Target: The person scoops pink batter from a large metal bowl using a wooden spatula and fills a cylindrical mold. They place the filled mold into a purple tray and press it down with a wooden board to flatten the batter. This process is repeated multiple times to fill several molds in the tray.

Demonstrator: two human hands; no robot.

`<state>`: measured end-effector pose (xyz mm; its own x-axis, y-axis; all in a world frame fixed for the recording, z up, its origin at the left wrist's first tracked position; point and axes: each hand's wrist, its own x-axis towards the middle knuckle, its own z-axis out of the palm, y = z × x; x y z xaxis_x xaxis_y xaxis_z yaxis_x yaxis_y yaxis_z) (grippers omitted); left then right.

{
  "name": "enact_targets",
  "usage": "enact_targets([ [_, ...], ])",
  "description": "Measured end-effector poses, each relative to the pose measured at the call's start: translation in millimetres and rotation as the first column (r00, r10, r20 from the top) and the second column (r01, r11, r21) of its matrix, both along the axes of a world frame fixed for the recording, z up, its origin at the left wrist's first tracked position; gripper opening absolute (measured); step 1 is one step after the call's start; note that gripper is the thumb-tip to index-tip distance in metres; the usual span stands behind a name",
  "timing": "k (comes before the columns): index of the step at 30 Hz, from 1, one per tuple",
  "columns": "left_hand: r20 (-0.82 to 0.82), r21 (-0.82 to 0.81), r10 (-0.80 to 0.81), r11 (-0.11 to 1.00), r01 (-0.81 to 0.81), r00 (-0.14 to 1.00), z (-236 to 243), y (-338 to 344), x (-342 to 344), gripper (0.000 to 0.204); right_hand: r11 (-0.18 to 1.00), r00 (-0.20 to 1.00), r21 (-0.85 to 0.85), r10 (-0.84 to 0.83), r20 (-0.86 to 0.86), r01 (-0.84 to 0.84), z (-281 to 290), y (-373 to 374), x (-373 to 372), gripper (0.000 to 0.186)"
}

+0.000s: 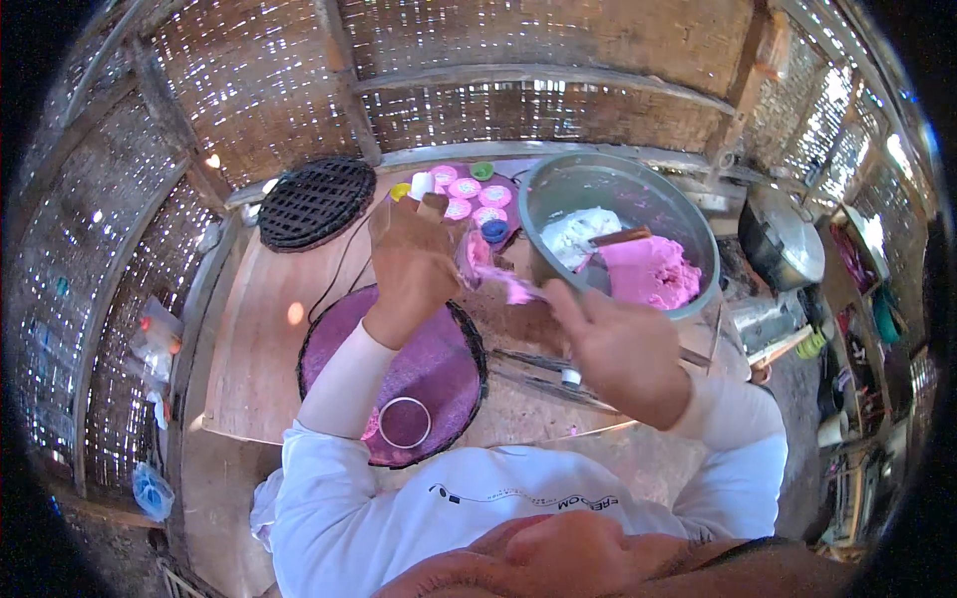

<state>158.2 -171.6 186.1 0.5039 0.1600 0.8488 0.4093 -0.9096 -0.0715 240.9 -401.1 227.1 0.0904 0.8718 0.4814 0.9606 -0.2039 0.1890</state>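
Observation:
My left hand, raised over the table, is closed around a tube-like thing with pink dough at its right end. A wooden knob sticks out above the fingers. My fingers hide most of its shape. In my right hand, a thin tool is gripped, its tip smeared with pink dough and held close to the tube. Motion blurs this hand and tool. Just beyond, a grey-green basin holds a white mass and pink dough, with a brown flat stick between them.
Below my left forearm lies a round dark-rimmed tray with a purple-pink surface and a white ring. Several pink rounds sit beyond my left hand. A black woven tray is at far left, a lidded pot at far right.

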Motion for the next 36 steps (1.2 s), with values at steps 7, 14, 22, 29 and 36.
enact_targets([
  [7, 0.928, -0.301, -0.146, 0.247, 0.921, 0.342, -16, 12, 18, 0.042, 0.934, 0.952, 0.354, 0.068, -0.299, 0.044, -11, -10, 20, 0.030],
  [14, 0.985, 0.167, 0.102, -0.381, 0.909, -0.138, -35, 3, 52, 0.039, 0.878, 0.828, 0.471, 0.202, -0.523, 0.083, -68, 27, 5, 0.028],
  [22, 0.969, 0.189, 0.221, -0.361, 0.913, -0.113, -27, 48, 28, 0.023, 0.995, 0.892, 0.084, -0.011, -0.451, 0.054, -21, -44, 54, 0.024],
  [29, 0.863, -0.352, -0.195, 0.430, 0.831, 0.466, -23, 50, -31, 0.033, 0.670, 0.695, -0.185, -0.677, 0.244, 0.718, -35, -70, 196, 0.015],
  [36, 0.893, -0.171, -0.446, -0.220, 0.960, 0.057, 7, 23, -16, 0.026, 0.650, 0.729, -0.331, -0.623, 0.283, 0.684, -96, -28, 266, 0.016],
])
